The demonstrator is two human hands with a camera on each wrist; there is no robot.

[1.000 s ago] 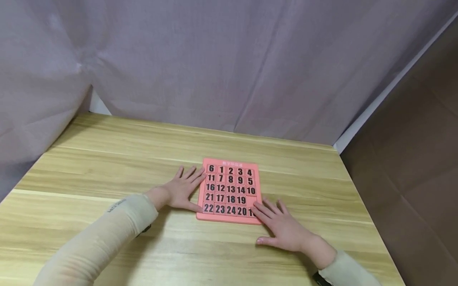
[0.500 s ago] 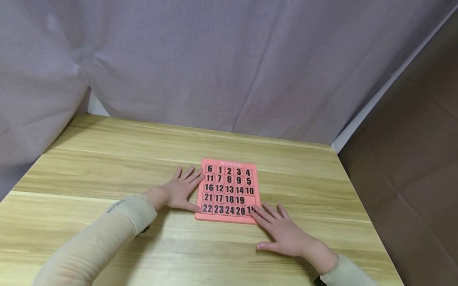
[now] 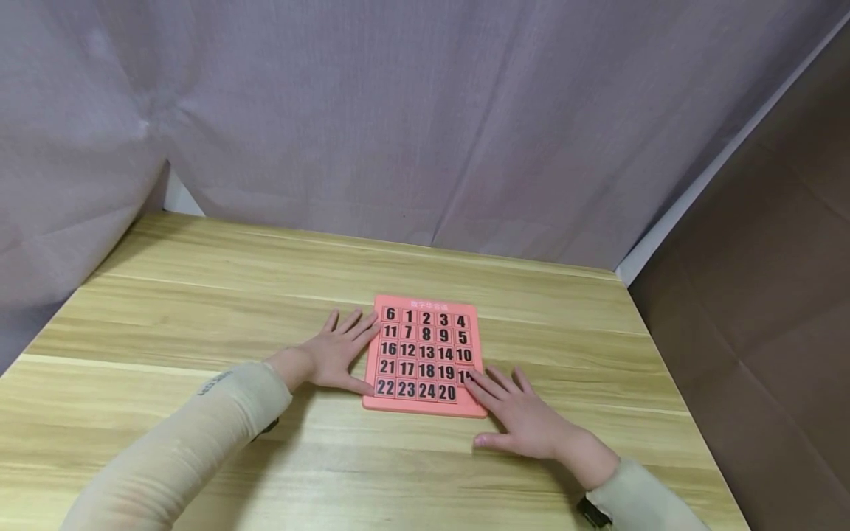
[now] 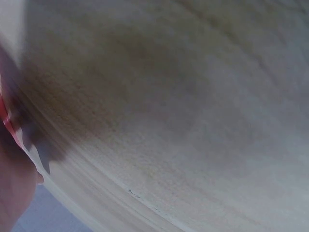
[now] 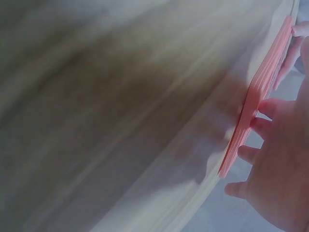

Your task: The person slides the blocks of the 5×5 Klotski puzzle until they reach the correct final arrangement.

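**A:** Setting first: grey-purple curtain (image 3: 398, 133) draped behind a light wood table (image 3: 199, 295), brown wall panel (image 3: 764, 258) off to the right. One thing on the table, a pink sliding number puzzle (image 3: 426, 355), lying flat around the middle, a bit toward the near edge.

**B:** Which way is it facing?

**A:** Digits read upright from the head camera, so its top points away toward the curtain. It's slightly longer front-to-back than side-to-side, with a little title strip along the far edge. The frame holds a five-by-five grid. I count 24 tiles: 6 1 2 3 4 / 11 7 8 9 5 / 16 12 13 14 10 / 21 17 18 19 plus one half covered by fingers / 22 23 24 20. The one empty slot (image 3: 465, 394) is the near right corner.

**B:** And the hands?

**A:** Two, both flat. Left hand (image 3: 339, 352) lies spread on the table with fingers straight, fingertips against the puzzle's left edge, thumb by the near left corner. Right hand (image 3: 521, 417) is also flat, fingers straight, with fingertips on that half-hidden tile (image 3: 467, 375) in the fourth row. Neither grips anything. Wrist views are blurry; the right one just shows the puzzle's (image 5: 260, 92) pink edge with fingers over it.
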